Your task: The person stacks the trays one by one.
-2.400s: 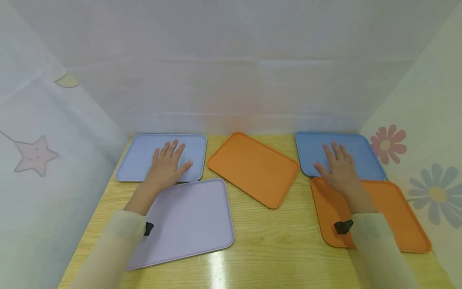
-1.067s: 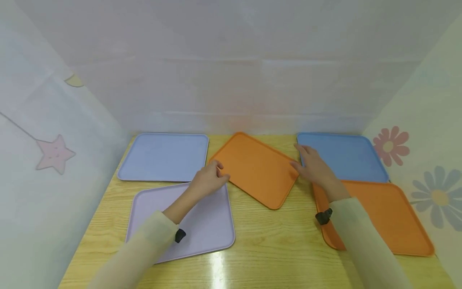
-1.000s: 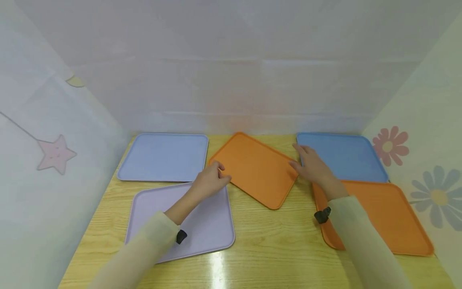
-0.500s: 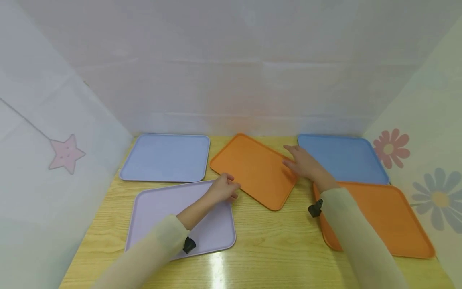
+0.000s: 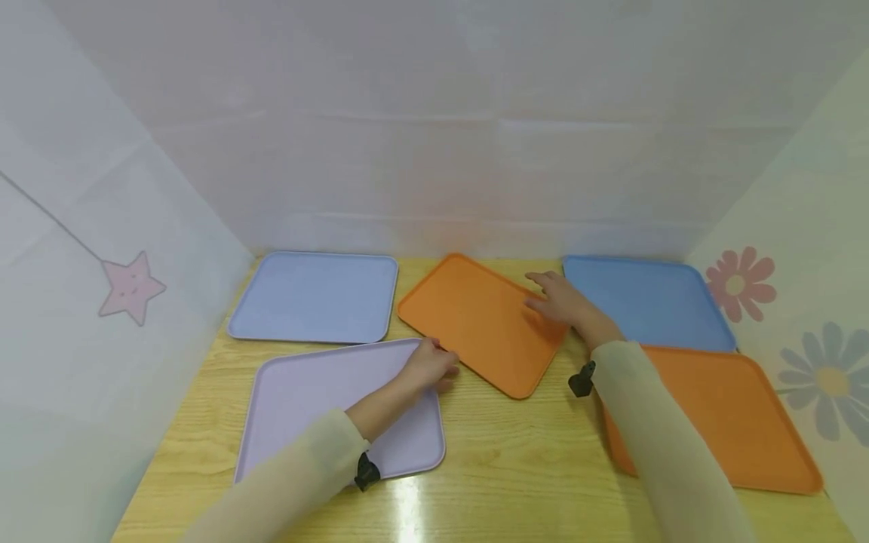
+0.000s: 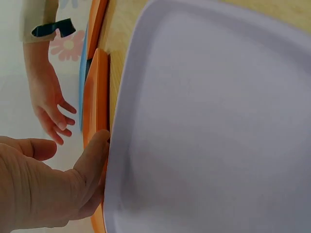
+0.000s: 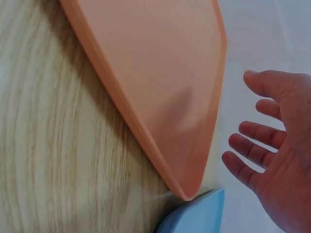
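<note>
In the head view an orange tray [image 5: 475, 324] lies at an angle in the back middle of the table. My left hand [image 5: 429, 367] is over the far right corner of a lavender tray [image 5: 305, 400], its fingertips right at the orange tray's near left edge. The left wrist view has its fingers [image 6: 92, 162] pointing down beside the lavender rim, thumb apart. Above the orange tray's right corner, my right hand [image 5: 560, 302] hovers with fingers spread and slightly bent. The right wrist view shows nothing between its thumb and fingers [image 7: 250, 148].
A pale blue tray [image 5: 315, 298] lies at the back left and a darker blue tray [image 5: 652, 302] at the back right. Under my right forearm is another orange tray [image 5: 720, 422]. White sheeting [image 5: 434, 151] with printed figures walls the wooden table [image 5: 502, 467] on three sides.
My left hand has moved right and nearer, from the pale blue tray to the lavender corner. My right hand has moved left, from the blue tray to the middle orange tray. The trays stay put.
</note>
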Tool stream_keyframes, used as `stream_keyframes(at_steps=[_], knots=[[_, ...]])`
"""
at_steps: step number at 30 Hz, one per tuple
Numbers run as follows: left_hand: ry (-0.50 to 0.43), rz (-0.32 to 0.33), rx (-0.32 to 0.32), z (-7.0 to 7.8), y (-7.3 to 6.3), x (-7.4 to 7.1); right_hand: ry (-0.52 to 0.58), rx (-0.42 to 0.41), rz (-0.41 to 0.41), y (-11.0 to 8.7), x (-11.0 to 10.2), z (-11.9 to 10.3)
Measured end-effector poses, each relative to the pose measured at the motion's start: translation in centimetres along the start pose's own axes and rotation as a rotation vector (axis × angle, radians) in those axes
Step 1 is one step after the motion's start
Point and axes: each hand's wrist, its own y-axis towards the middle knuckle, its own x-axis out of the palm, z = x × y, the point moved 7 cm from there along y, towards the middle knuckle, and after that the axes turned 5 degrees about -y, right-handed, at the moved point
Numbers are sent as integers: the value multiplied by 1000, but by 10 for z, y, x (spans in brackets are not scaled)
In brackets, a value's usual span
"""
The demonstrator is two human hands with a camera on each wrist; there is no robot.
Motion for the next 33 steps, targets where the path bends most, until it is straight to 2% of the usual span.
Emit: stream_keyframes(at_steps=[7,15,27,33], knots=[[-36,10,19,-3,-2,4,20,-10,4,9,6,11],[-56,42,35,-3,-5,6,35,25,-5,15,15,18],[-96,49,33,-6,-5,13,71,80,-29,24,27,25],[-80,55,32,-7,-3,15,15,83,-19,28,30,24]])
